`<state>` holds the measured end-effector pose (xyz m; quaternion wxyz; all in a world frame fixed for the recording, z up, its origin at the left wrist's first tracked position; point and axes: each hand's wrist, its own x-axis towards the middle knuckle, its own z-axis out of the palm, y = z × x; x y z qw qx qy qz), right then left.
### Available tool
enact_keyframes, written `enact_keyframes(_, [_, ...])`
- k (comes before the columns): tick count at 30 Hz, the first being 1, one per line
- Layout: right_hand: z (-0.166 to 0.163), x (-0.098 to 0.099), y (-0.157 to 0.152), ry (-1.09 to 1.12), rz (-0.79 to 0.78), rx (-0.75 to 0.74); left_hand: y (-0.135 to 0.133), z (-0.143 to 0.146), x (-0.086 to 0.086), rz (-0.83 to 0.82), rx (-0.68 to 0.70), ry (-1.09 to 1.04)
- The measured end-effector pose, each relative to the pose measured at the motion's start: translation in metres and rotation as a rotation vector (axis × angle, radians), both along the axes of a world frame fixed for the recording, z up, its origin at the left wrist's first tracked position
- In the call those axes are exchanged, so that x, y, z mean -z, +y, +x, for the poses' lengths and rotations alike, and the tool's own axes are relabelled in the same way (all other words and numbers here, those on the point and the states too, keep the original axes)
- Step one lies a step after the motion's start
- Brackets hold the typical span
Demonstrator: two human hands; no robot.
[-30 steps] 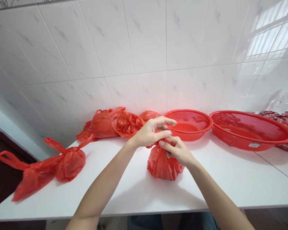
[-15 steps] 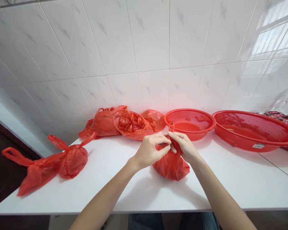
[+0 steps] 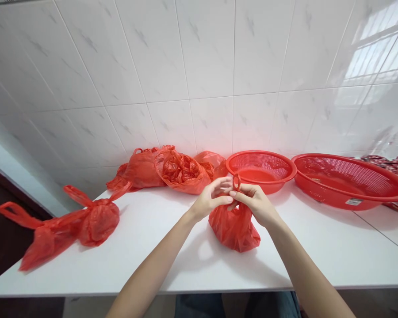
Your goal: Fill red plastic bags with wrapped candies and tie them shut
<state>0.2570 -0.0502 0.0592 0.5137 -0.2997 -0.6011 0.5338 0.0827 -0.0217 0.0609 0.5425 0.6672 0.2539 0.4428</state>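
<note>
Red, thin, crinkled plastic bag [image 3: 234, 232]: at the middle of the smooth white tabletop [image 3: 142, 229], below both hands. Body rounded, creased in folds running up to a gathered top; whether its base touches the surface cannot be told. One narrow plastic loop [image 3: 236, 181] stands above the fingertips; a gap shows under the hands beside the bunched film.

Right hand [image 3: 257, 201]: thumb and fingers clamped on the gathered plastic. Left hand [image 3: 210, 198]: thumb and forefinger apart, curved, tips close to the loop; whether its partly hidden fingers grip film cannot be told.

Surroundings: two knotted red plastic bags [image 3: 97, 223] at left, one balled, one longer and flatter; crumpled open-mouthed red plastic bag [image 3: 182, 170] near the glossy grey-veined wall tiles [image 3: 205, 53]; round red plastic colander [image 3: 268, 161], fine-meshed, beside a larger oval red plastic colander [image 3: 331, 196].

Change: 1.0 s ago the left fingers were raised and spread, with the loop unseen. Since 0.5 s ago, the gap beneath the hands has opened.
</note>
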Motion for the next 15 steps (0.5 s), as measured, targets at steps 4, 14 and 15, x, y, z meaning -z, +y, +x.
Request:
enact_keyframes(4, [-0.001,0.002,-0.005,-0.243,0.283,0.253,-0.002,0.005,0.004,-0.120,0.106,0.035])
enact_keyframes(14, [-0.004,0.017,-0.009,-0.407,0.650,0.415,-0.003,0.008,0.004,-0.513,0.030,-0.217])
enact_keyframes(15, [-0.004,0.019,-0.008,-0.412,0.666,0.417,-0.003,0.008,0.003,-0.535,0.019,-0.252])
